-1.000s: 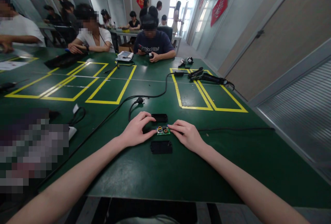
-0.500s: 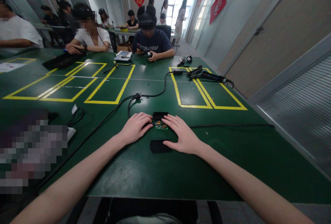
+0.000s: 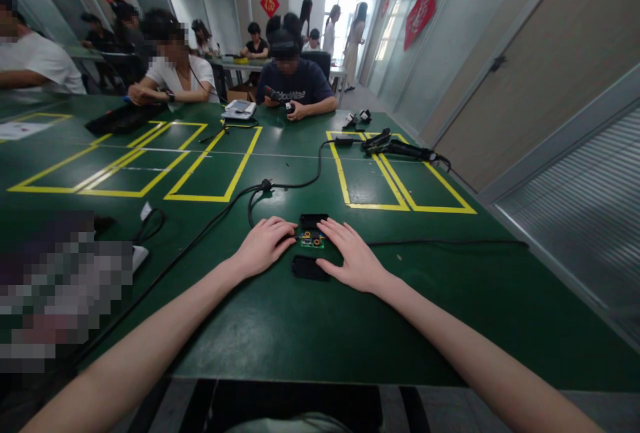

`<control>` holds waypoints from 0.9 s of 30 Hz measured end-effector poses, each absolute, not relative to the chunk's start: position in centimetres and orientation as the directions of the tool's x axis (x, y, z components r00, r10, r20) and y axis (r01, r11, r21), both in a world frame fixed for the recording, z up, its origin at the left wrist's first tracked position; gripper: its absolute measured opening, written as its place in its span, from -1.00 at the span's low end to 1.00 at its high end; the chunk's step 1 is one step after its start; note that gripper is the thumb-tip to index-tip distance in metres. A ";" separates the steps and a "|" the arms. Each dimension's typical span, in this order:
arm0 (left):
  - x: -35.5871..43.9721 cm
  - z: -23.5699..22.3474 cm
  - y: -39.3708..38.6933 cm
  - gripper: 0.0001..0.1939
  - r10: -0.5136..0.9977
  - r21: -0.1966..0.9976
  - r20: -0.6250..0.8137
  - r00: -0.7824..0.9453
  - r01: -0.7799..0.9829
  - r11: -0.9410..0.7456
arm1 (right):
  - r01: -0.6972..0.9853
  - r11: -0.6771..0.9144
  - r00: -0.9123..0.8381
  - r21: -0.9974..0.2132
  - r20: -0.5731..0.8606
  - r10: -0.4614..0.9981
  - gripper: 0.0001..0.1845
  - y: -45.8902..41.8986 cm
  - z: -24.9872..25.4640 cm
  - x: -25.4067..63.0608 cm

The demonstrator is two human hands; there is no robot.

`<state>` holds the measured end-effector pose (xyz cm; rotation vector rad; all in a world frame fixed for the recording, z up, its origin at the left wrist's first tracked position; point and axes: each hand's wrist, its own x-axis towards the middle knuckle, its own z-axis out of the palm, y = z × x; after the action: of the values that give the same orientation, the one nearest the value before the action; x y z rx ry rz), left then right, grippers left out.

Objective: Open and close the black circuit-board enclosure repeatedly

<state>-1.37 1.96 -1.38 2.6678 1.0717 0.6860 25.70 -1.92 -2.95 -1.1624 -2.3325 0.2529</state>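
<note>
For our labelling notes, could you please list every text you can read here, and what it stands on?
"福", on the red diamond sign
"ooWae", the likely reading of part of the lettering on the dark blue shirt
Too blurred: the red banner and white sheet
Too small: any markings on the circuit board

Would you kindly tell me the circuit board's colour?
The circuit board is green, clearest in the head view.

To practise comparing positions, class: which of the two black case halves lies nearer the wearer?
The black case half on the wearer's side of the green circuit board; the other lies beyond it.
</note>
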 end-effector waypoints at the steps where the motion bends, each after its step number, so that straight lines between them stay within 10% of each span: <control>1: -1.4 -1.4 1.9 -0.84 0.692 0.338 0.349 0.632 0.604 -0.722 | 0.681 0.620 -0.504 -0.389 0.365 0.783 -0.20 -1.9 -2.9 25.7; 10: -1.4 -1.3 1.5 -0.86 0.703 0.344 0.356 0.615 0.614 -0.711 | 0.663 0.611 -0.460 -0.433 0.407 0.789 -0.36 -1.9 -2.4 26.8; 17: -1.3 -0.9 1.4 -0.87 0.723 0.335 0.351 0.595 0.642 -0.690 | 0.688 0.599 -0.431 -0.409 0.433 0.791 -0.94 -0.8 -1.8 29.8; 27: -1.4 0.7 -0.2 -0.78 0.722 0.457 0.418 0.551 0.560 -0.691 | 0.634 0.584 -0.471 -0.507 0.346 0.811 -0.73 -1.7 -0.3 29.9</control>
<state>-1.44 -0.24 0.68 2.5184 1.0667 0.8634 29.91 -1.67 -0.32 -1.1461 -2.2560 0.4182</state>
